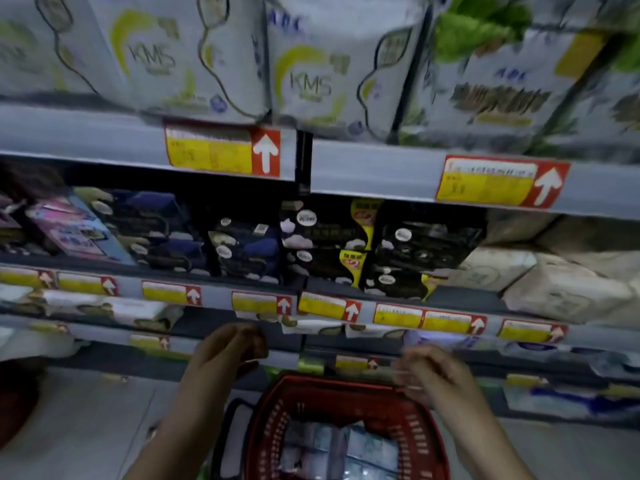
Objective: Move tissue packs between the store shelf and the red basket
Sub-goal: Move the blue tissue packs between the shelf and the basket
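Directly below and between our hands, pale plastic-wrapped tissue packs lay in the red plastic mesh basket, with our right hand nearer its rim. Our left hand curled its fingers on nothing visible. Blur hid the right's grip. The frame's edge cut off the packs, so we couldn't read their long axis.

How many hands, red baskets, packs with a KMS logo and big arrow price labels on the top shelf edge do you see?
Hands: 2, left hand, right hand
Red basket: 1
KMS packs: 2
Big price labels: 2
Total: 7
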